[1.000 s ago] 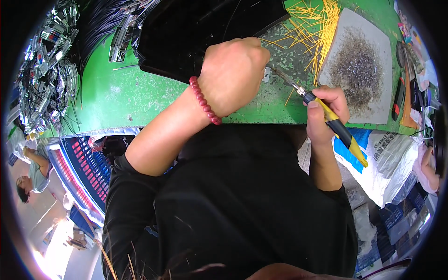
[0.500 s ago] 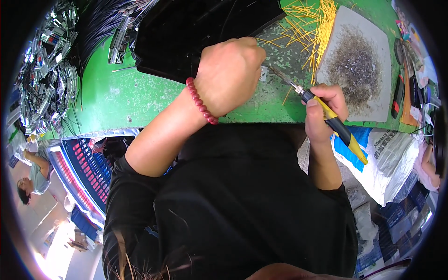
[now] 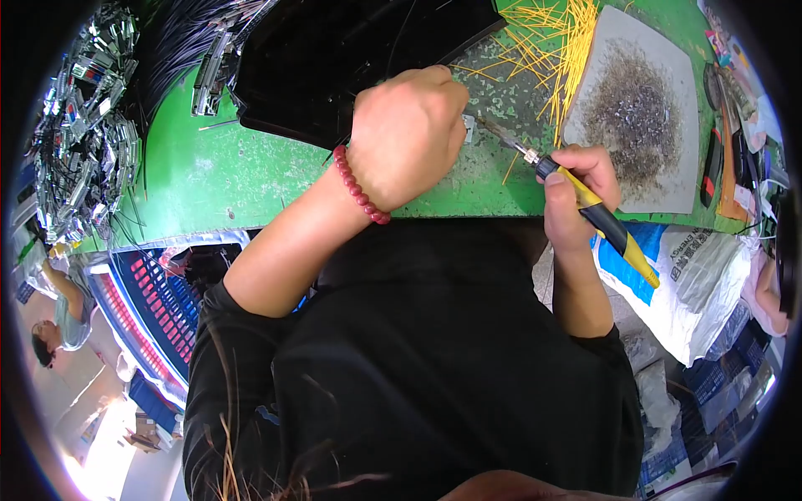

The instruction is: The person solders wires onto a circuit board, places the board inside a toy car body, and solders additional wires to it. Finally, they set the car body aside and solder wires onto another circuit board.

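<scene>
My left hand (image 3: 409, 134), with a red bead bracelet on the wrist, is closed over a small metal part (image 3: 469, 127) on the green bench (image 3: 225, 175). Most of that part is hidden under the fingers. My right hand (image 3: 576, 188) grips a yellow and black soldering iron (image 3: 595, 210) like a pen. Its metal tip (image 3: 499, 138) points left and ends right beside the small part.
A grey board (image 3: 660, 75) covered with metal scraps lies at the right. Yellow wire pieces (image 3: 555, 33) are scattered behind the hands. A black tray (image 3: 334, 58) sits at the back. Metal parts (image 3: 79, 142) are heaped at the left. A white sack (image 3: 693, 275) hangs below the bench. Another person stands at the far left.
The iron's tip has drawn a little closer to the small part under my left hand. Both hands otherwise stay in place.
</scene>
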Motion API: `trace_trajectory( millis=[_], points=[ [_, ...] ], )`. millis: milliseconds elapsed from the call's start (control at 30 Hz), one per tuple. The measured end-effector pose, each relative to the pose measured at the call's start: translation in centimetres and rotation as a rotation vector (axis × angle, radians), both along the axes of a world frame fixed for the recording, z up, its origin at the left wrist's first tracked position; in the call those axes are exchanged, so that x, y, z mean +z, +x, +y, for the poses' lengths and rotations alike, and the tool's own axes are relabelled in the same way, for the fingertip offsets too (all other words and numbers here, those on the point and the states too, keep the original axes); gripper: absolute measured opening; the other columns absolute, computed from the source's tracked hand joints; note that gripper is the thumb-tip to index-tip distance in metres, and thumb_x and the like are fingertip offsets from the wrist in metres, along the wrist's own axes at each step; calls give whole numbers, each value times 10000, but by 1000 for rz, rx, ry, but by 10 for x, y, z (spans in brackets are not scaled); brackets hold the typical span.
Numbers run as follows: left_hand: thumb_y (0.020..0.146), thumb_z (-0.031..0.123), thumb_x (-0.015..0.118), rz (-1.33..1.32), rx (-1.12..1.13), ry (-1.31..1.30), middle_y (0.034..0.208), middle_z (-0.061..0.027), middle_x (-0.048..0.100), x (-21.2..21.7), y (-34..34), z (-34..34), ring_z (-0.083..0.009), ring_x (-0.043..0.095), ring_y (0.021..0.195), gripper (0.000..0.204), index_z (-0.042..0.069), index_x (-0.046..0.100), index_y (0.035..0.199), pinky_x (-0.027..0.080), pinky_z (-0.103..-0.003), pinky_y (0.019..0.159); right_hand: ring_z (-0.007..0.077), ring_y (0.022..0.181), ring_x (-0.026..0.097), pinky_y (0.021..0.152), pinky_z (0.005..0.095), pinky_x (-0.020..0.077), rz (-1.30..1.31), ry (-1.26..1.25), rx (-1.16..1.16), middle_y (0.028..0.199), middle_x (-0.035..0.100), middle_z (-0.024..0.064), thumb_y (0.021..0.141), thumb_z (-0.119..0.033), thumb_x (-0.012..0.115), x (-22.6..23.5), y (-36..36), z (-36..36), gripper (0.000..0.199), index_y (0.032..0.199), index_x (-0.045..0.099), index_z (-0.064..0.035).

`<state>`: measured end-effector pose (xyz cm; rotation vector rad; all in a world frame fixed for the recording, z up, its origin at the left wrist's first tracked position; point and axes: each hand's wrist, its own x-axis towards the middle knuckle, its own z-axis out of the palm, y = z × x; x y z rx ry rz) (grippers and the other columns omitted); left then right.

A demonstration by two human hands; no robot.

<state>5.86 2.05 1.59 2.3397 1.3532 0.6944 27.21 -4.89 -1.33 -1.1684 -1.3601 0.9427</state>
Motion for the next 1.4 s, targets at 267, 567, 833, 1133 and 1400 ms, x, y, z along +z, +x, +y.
trace_trajectory(
  millis=[267, 567, 833, 1133, 1400],
  points=[
    [731, 63, 633, 1, 0, 0, 719, -77, 558, -1, 0, 0, -298, 594, 656, 103, 44, 557, 664, 477, -390, 545, 30, 599, 467, 536, 198, 361, 8, 25, 12, 708, 570, -3, 800, -122, 697, 4, -5, 2, 200, 896, 578, 8],
    [732, 66, 631, -7, -3, -9, 715, -80, 554, -1, -1, 1, -299, 593, 659, 109, 40, 552, 661, 476, -392, 545, 34, 615, 475, 555, 198, 371, 1, -38, 4, 722, 569, -3, 802, -133, 704, 2, -5, 2, 206, 889, 577, 5],
    [729, 64, 630, -12, -6, -1, 720, -78, 560, -1, -1, 1, -296, 594, 660, 106, 41, 553, 660, 479, -389, 547, 98, 609, 505, 571, 231, 427, 60, -22, -14, 724, 539, 52, 819, -84, 589, 2, -3, 1, 141, 897, 533, 19],
    [731, 60, 628, -16, -6, 3, 719, -79, 561, -1, -1, 0, -294, 595, 663, 98, 43, 558, 666, 479, -388, 550, 94, 619, 516, 584, 228, 430, 45, -37, -18, 735, 553, 56, 820, -76, 587, 1, -3, 1, 135, 900, 532, 17],
    [739, 59, 630, -2, 7, 29, 734, -77, 575, -1, 0, -2, -291, 600, 668, 84, 43, 569, 683, 483, -376, 558, 93, 622, 517, 588, 226, 432, 56, -12, -15, 734, 552, 54, 823, -86, 595, 0, -2, 1, 147, 905, 527, 15]
  ],
)
